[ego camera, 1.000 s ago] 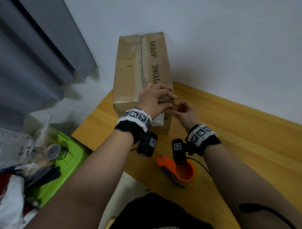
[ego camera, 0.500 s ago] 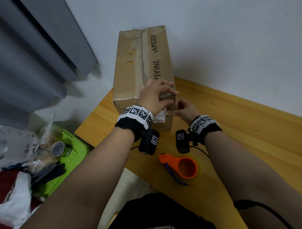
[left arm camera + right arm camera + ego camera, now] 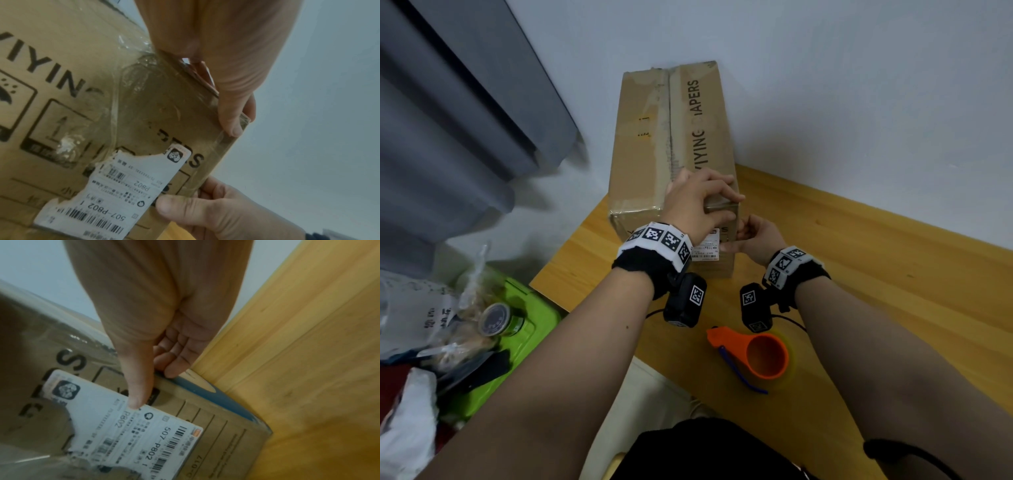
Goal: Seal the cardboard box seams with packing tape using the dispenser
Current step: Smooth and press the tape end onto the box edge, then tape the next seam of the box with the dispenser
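Note:
A tall brown cardboard box (image 3: pixel 650 164) stands on the wooden table (image 3: pixel 876 291) against the wall. Clear packing tape (image 3: pixel 174 100) lies wrinkled over its near face and wraps the right corner. My left hand (image 3: pixel 702 202) lies across the top near edge, its thumb (image 3: pixel 232 126) pressing the tape along the corner. My right hand (image 3: pixel 753 236) grips the near right vertical edge, with the thumb (image 3: pixel 137 386) on the front face beside the torn white shipping label (image 3: pixel 144 434) and the fingers curled round the side. The orange tape dispenser (image 3: pixel 763 356) lies untouched on the table below my wrists.
A green bin (image 3: pixel 527 318) off the table's left edge holds a round tin (image 3: pixel 494 318) and plastic bags. A grey curtain (image 3: pixel 448 137) hangs at the left. The white wall stands right behind the box. Bare tabletop stretches to the right.
My right hand has moved up and in to the box's near right edge. My left hand has stayed on the top edge. The dispenser has not moved.

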